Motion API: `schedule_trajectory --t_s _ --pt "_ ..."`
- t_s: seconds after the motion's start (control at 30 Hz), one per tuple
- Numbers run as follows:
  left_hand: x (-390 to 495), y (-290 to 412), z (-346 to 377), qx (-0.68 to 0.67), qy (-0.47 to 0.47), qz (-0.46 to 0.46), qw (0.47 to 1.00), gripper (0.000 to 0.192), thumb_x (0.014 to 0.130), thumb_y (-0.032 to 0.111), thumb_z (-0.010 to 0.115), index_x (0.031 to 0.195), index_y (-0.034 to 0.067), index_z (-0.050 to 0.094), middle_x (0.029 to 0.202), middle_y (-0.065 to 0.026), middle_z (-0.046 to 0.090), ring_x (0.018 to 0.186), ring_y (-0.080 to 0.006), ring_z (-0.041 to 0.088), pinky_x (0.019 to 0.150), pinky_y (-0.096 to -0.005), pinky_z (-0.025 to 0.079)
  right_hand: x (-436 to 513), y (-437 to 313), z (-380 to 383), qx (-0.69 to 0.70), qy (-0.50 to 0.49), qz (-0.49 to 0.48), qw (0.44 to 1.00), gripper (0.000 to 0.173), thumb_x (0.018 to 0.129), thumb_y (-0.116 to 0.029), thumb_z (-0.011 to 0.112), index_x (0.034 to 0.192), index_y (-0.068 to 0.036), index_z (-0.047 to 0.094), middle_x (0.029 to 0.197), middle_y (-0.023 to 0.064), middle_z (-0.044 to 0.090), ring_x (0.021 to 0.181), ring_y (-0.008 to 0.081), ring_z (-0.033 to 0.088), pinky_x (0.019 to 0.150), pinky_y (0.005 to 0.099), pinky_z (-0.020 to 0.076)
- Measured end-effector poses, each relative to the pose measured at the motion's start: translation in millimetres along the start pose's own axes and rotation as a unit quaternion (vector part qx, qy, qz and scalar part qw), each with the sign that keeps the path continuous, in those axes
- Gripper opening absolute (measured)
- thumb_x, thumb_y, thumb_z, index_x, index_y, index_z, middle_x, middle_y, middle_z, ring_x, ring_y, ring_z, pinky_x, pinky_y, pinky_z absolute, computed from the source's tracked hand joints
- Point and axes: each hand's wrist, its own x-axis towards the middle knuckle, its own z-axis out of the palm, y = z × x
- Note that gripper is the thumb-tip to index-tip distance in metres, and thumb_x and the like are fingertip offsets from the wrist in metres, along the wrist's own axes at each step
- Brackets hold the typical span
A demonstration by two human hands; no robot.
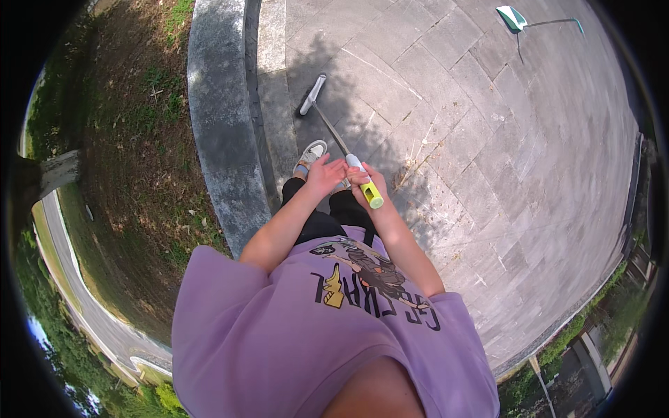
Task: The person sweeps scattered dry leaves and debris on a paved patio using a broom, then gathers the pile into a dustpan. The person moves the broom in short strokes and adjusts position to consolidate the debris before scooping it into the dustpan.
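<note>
A push broom with a white head (313, 96) and dark bristles rests on the paving stones. Its metal pole (331, 129) runs back towards me and ends in a white and yellow-green handle (370, 191). My right hand (366, 180) is closed around that handle. Beside it, my left hand (327, 174) is spread with the palm up and the fingers apart, near the handle, holding nothing. My shoe (313, 151) shows just beyond the left hand.
A low stone kerb (222, 104) curves along the left, with a soil and grass slope (130, 130) past it. Dry plant debris (408, 170) lies on the paving (470, 172) at right. A white and green long-handled dustpan (512, 19) stands at the far upper right.
</note>
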Motion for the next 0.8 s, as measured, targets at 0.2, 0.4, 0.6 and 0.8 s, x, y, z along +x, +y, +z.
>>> schedule_trajectory --t_s 0.2,0.4,0.6,0.8 --pt "70 -17 18 0.265 -0.034 -0.122 0.956 0.034 0.104 0.039 0.038 0.110 0.009 0.053 0.091 -0.0022 0.061 0.075 -0.0124 0.058 0.060 -0.0275 0.053 -16 15 -12 -0.058 -0.060 -0.127 0.988 0.025 0.101 -0.019 0.048 0.122 -0.004 0.047 0.090 0.0116 0.051 0.064 0.0130 0.050 0.050 0.0218 0.0445" --pt "70 -101 40 0.194 0.028 -0.217 0.956 0.014 0.102 0.021 0.048 0.095 0.009 0.046 0.063 0.0047 0.041 0.056 -0.0090 0.044 0.056 -0.0279 0.041 -85 28 -11 -0.034 -0.074 -0.199 0.977 0.027 0.102 -0.022 0.045 0.124 -0.006 0.044 0.089 0.0103 0.048 0.065 0.0118 0.049 0.050 0.0219 0.0441" --pt "35 -98 64 0.250 0.031 -0.216 0.943 0.017 0.102 0.022 0.047 0.092 0.008 0.044 0.062 0.0039 0.042 0.056 -0.0095 0.045 0.054 -0.0271 0.040 -102 56 2 0.002 -0.066 -0.193 0.979 0.026 0.103 -0.021 0.043 0.124 -0.007 0.044 0.089 0.0096 0.048 0.064 0.0115 0.047 0.050 0.0218 0.0426" --pt "45 -5 87 0.208 0.106 -0.158 0.959 0.025 0.106 0.031 0.040 0.092 0.010 0.043 0.062 0.0028 0.041 0.057 -0.0119 0.044 0.054 -0.0287 0.041 -26 46 15 -0.017 -0.111 -0.109 0.988 0.029 0.100 -0.021 0.049 0.115 0.003 0.043 0.089 0.0093 0.048 0.063 0.0104 0.048 0.049 0.0203 0.0433"
